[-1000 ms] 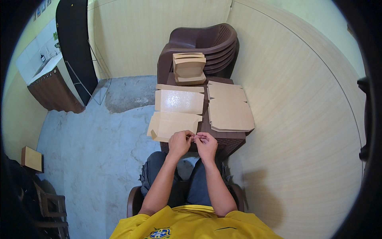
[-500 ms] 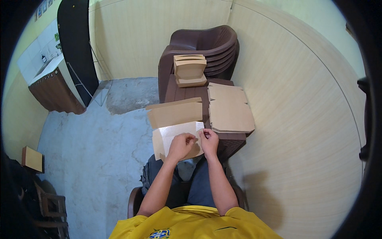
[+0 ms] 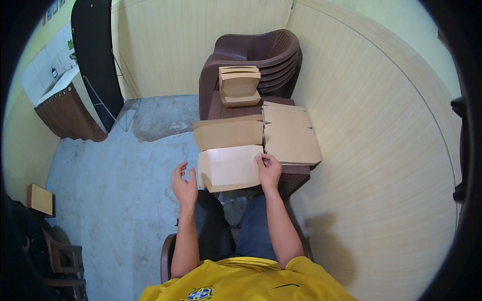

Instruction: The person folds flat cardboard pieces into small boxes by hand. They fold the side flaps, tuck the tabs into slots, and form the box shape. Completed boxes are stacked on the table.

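Observation:
A brown cardboard box (image 3: 233,168) with a pale, shiny lining lies in front of me, its lid panel (image 3: 228,133) folded back on the far side. At the box's right end, my right hand (image 3: 269,171) pinches the side wall between thumb and fingers. My left hand (image 3: 184,184) is held just off the left end, fingers apart and nothing in them. The box's near edge is over my lap, and its far part reaches toward the brown table.
Flat cardboard blanks (image 3: 291,135) are piled on the brown table (image 3: 293,175) at the right. Farther back stand several folded boxes (image 3: 239,88), nested together, before stacked brown plastic chairs (image 3: 261,55). A wood-patterned wall (image 3: 371,150) rises along the right.
My left hand has let go of the box's right part and swung out left, opening. The box has shifted a little right and away, with my right hand still at its right end.

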Tool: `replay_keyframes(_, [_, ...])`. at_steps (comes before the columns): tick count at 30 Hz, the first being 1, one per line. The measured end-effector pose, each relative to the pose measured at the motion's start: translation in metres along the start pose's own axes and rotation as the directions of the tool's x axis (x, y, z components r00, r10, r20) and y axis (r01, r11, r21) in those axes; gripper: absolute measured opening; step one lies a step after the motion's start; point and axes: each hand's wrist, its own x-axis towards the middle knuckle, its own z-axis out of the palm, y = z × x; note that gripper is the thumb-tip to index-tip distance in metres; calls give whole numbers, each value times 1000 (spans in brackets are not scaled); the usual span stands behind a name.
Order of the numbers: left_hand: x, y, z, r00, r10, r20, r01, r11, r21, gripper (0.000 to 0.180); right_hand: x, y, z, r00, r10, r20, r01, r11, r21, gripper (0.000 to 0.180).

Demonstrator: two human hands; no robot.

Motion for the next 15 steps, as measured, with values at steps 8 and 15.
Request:
replay_keyframes(8, [-11, -17, 0, 919, 211, 333, -139, 964, -227, 49, -3, -72, 12, 816, -570, 91, 571, 773, -277, 39])
replay_keyframes(15, [-15, -12, 12, 853, 401, 334, -331, 910, -249, 31, -59, -68, 19, 637, -546, 545, 726, 663, -184, 22])
